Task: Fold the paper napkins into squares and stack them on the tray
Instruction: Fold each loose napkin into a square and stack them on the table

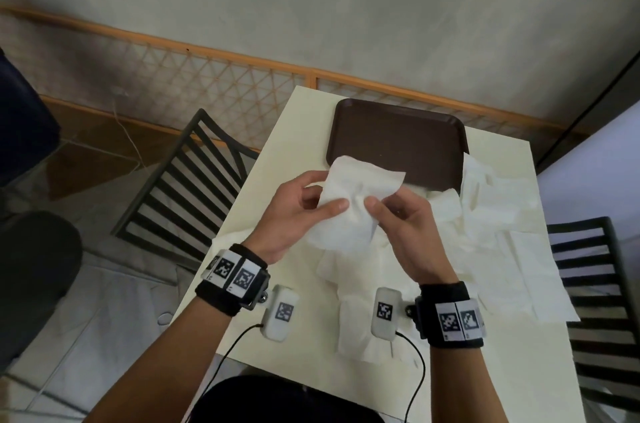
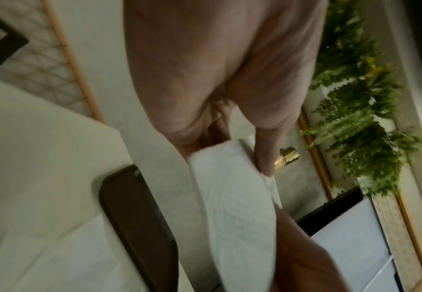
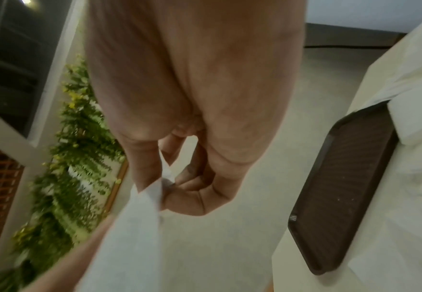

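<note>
Both hands hold one napkin [image 1: 349, 201] in the air above the near half of the table [image 1: 298, 346]. Left hand [image 1: 298, 211]: thumb on the near face of the sheet, fingers curled behind it, pinching the left portion. Right hand [image 1: 401, 225]: thumb and curled fingers pinching the sheet just beside the left thumb, toward its middle. The two grip points are nearly touching.

Held napkin: crumpled, not yet squared; its long axis runs from lower left to upper right, with the free upper edge overlapping the near rim of the tray [image 1: 398, 142] in the head view. Whether it touches the tray cannot be determined.

Tray: brown, nothing stacked on it, directly beyond the grip, roughly centred between the hands and slightly nearer the right one.

Loose napkins [image 1: 502, 222]: spread unfolded on the table below and to the right of the hands, one lying against the tray's right corner.

Assessment: first fold in progress; placement calls for a short forward reach.
</note>
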